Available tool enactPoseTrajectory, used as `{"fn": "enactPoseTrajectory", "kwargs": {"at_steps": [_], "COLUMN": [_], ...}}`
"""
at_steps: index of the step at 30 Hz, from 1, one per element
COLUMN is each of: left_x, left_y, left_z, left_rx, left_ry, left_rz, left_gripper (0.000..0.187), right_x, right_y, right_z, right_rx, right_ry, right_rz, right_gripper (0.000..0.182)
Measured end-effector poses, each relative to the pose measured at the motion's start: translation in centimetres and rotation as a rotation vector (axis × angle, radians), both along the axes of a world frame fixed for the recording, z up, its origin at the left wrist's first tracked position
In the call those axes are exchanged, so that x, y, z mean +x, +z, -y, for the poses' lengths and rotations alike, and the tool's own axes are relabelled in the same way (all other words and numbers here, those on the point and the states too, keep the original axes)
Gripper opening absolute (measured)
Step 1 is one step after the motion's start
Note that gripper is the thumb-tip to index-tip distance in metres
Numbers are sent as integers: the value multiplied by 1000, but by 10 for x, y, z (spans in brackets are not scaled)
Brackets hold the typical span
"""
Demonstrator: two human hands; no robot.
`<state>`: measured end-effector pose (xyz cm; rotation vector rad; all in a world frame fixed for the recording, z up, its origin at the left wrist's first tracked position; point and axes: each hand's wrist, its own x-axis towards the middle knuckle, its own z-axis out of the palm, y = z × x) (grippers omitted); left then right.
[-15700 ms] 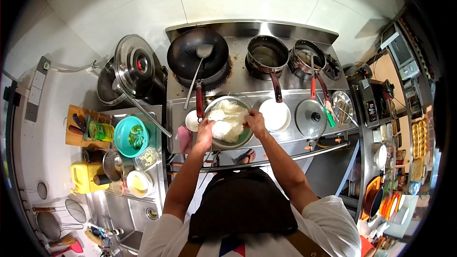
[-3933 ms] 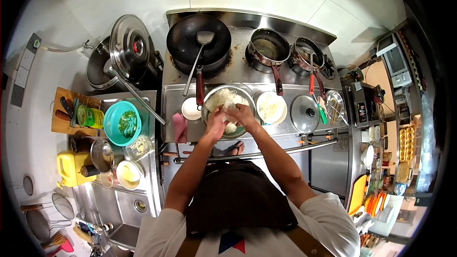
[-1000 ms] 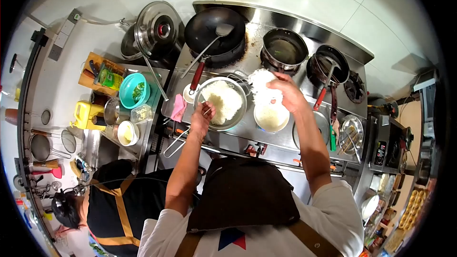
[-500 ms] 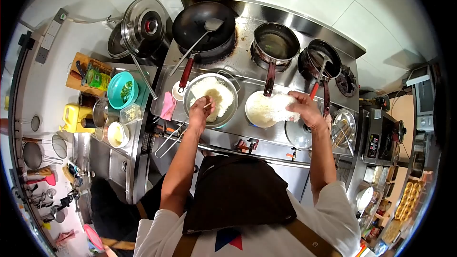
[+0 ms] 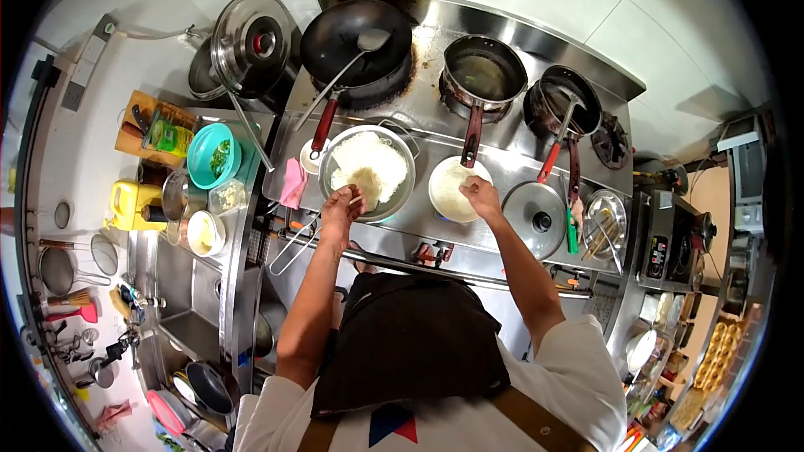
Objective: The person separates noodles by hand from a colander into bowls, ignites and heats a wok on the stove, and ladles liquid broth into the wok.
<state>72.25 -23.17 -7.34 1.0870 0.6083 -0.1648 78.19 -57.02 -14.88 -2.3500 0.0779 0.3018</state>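
Note:
A metal bowl (image 5: 409, 188) holds a mound of white noodles (image 5: 373, 155). My left hand (image 5: 342, 208) is at its lower left rim, fingers pinched on a thin light stick, perhaps a chopstick, that points into the noodles. To the right, a smaller white bowl (image 5: 437, 197) has pale contents. My right hand (image 5: 477, 194) reaches over its right side, fingers closed together; whatever they hold, if anything, is hidden.
Behind the bowls are a wok (image 5: 335, 33) with a ladle, a saucepan (image 5: 486, 67) and a frying pan (image 5: 565, 88). A glass lid (image 5: 528, 222) lies to the right. On the left stand a teal bowl (image 5: 201, 159), a pink cloth (image 5: 293, 184) and a yellow jug (image 5: 130, 205).
My right hand has moved left and down to the white bowl, and the white strands it held are no longer in it. Someone in dark clothing at the lower left has left view.

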Motion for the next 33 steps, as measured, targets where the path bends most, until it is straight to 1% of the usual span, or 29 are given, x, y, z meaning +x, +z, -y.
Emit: {"fn": "enactPoseTrajectory", "kwargs": {"at_steps": [1, 2, 5, 7, 9, 10, 12, 13, 15, 17, 19, 20, 21, 22, 23, 25, 27, 29, 31, 33], "left_x": [-1, -4, -10, -13, -16, -17, -16, -15, -13, -10, -7, -4, -1, 2, 5, 9, 12, 11, 10, 6], "left_y": [-1, -1, -1, 0, -1, -1, 2, -1, -5, -6, -10, -13, -16, -4, -4, -6, -19, -26, -28, -35], "left_z": [-1, -3, -4, -3, -2, 0, 3, 2, 0, 0, -3, -5, -8, -4, -7, -11, -16, -20, -35, -55], "left_rx": [4, 8, 9, 13, 25, 24, 45, 45, 39, 62, 87, 93, 99, 102, 102, 125, 107, 164, 165, 135], "left_ry": [-7, -14, -6, -5, -21, -21, -15, -16, -27, -27, -20, -38, -54, -31, -45, -78, -78, 63, 77, 132], "left_rz": [6, 8, 32, 30, 35, 31, 21, 20, 29, 33, 45, 50, 55, 37, 33, 39, 32, 42, 59, 75], "left_gripper": [30, 30, 30, 30, 31, 31, 28, 28, 31, 29, 27, 25, 23, 22, 21, 21, 19, 18, 18, 18], "right_x": [3, 5, 3, 1, -5, -4, 6, 8, 9, 6, 1, -1, -5, -7, -9, -12, -6, 4, 12, 12], "right_y": [-1, -1, 7, 14, 21, 13, -18, -17, -15, -10, -6, 2, 10, 21, 37, 65, 85, 94, 84, 74], "right_z": [-3, -4, 1, -2, -7, -5, 7, 10, 14, 16, 13, 6, 1, -6, -19, -56, -104, -149, -187, -223], "right_rx": [-21, -18, -194, -194, -287, -288, -258, -259, -144, -105, -188, -184, -236, -289, -284, 113, 195, 166, -5, -183], "right_ry": [-25, -20, -28, -52, -54, -54, -32, -34, -170, -187, -181, -176, -150, -125, -121, -25, 148, 260, 363, 482], "right_rz": [-68, -71, 122, 75, 102, 98, 48, 46, 281, 255, 319, 326, 361, 394, 400, 202, 179, 142, 7, -24], "right_gripper": [45, 45, 42, 44, 34, 34, 23, 23, 16, 15, 17, 17, 18, 19, 19, 17, 16, 18, 25, 36]}}
